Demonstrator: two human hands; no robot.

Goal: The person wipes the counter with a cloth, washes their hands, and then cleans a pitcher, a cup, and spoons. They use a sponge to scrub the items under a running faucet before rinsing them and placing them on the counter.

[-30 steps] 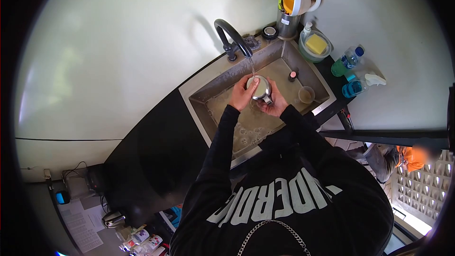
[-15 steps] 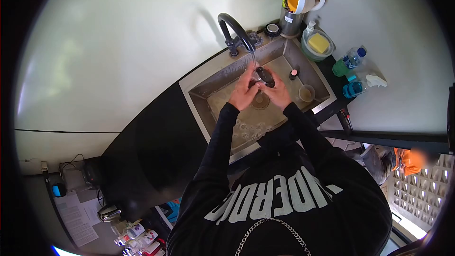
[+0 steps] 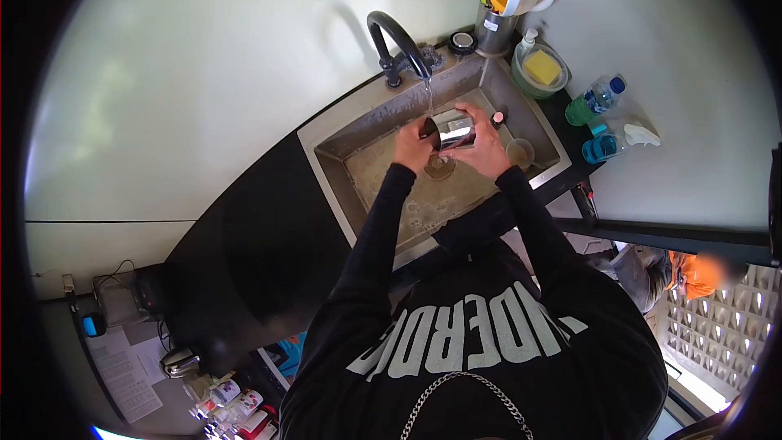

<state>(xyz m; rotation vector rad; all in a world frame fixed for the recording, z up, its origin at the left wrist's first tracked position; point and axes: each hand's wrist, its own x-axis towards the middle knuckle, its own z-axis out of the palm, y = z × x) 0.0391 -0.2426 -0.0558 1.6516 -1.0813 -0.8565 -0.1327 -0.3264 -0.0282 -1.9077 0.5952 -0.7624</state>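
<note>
A shiny metal cup (image 3: 456, 130) with a dark mouth is held sideways between both hands over the sink (image 3: 330, 187). My left hand (image 3: 412, 147) has its fingers at the dark open end. Around the other end wraps my right hand (image 3: 486, 145). A thin stream of water falls from the black faucet (image 3: 399, 34) beside the cup's mouth. Below the hands lies the round drain (image 3: 441, 168), partly hidden. A clear plastic cup (image 3: 520, 153) and a small pink-topped item (image 3: 498, 118) are in the sink's right side.
Behind the sink stands a metal utensil holder (image 3: 494, 33). To its right are a bowl with a yellow sponge (image 3: 542, 68), a green bottle (image 3: 593, 102) and a blue spray bottle (image 3: 603, 147). A person in orange (image 3: 692, 275) is at the lower right.
The metal cup has turned from showing its dark end to lying sideways with its shiny side visible. My right hand has shifted to wrap its side. The view has moved slightly.
</note>
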